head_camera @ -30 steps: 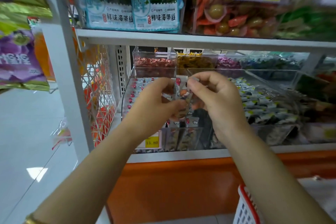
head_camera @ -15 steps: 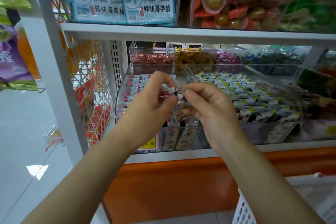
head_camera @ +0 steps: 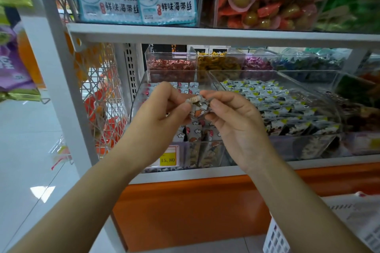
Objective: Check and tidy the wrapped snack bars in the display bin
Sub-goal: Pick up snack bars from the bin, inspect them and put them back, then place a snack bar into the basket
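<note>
Wrapping decides how this wrapped snack bar handles. It is a small printed packet with a serrated crimp at its upper end, and it looks very light, thin-skinned and somewhat slick, likely to crinkle and flex rather than resist. It is held in the air in front of the clear display bin, above the other bars of the same cloud-and-red print that stand packed in rows inside. The left hand pinches the crimped edge between thumb and forefinger, with the remaining fingers curled underneath. The right hand pinches the opposite side in the same narrow way, so the packet spans the two grips. The flat sealed ends seem the sensible places to take hold: they offer ridged purchase and keep pressure off the contents, whose firmness cannot be told from here. Squeezing the middle hard could crush the filling, and tugging the ends apart could open the seal. The pose suggests the checking step, with the bar not yet set into a row. The neighbouring bin of yellow-marked packets sits just beside, so a loose drop could land in the wrong compartment.
</note>
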Tool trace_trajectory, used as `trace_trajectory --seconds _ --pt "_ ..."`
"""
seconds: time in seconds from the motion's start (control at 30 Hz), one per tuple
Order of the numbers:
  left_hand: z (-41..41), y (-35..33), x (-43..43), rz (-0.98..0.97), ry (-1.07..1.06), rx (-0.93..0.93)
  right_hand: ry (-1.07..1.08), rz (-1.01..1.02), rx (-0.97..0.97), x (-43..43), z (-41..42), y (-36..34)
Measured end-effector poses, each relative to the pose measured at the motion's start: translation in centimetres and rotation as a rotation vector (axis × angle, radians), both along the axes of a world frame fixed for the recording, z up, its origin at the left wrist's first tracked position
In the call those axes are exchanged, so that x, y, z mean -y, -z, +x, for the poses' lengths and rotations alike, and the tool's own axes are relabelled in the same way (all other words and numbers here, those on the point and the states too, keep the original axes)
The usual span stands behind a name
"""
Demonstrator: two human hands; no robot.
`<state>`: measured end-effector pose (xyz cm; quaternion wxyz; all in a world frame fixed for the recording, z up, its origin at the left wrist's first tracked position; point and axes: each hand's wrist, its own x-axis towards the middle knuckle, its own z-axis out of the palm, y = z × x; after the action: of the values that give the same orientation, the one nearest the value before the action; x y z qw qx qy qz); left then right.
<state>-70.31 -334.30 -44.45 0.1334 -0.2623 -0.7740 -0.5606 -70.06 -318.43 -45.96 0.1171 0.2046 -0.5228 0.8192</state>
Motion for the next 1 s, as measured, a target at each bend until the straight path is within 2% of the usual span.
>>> trace_trajectory --seconds 0.2,0.3,0.5,0.63,0.73,0.83,1.0 --pt "0.2 -0.1 0.2 -0.019 0.001 -0.045 -0.035 -0.009 -0.01 0.0 0.0 -0.1" --pt "0.3 -0.4 -0.1 -0.033 -0.013 -0.078 0.006 0.048 -0.017 -0.1 0.3 -0.3" --pt "1.1 -1.4 -1.7 0.039 0.05 -0.078 0.258 0.364 -0.094 -2.0 1.8 -1.9" --pt "2.4 -2.0 -5.0 0.118 0.212 0.0 0.394 0.677 -0.095 -6.2 4.7 -2.8" --pt "3.9 -1.7 -9.2 0.119 0.349 0.057 0.491 0.8 -0.007 -10.1 7.7 -2.5" --pt "5.4 -0.2 -14.1 0.026 0.399 0.131 0.563 0.781 0.112 -14.2 11.1 -0.8" --pt "6.4 4.6 -21.2 -0.389 0.396 0.145 0.645 0.704 0.5 -21.5 14.7 7.2"
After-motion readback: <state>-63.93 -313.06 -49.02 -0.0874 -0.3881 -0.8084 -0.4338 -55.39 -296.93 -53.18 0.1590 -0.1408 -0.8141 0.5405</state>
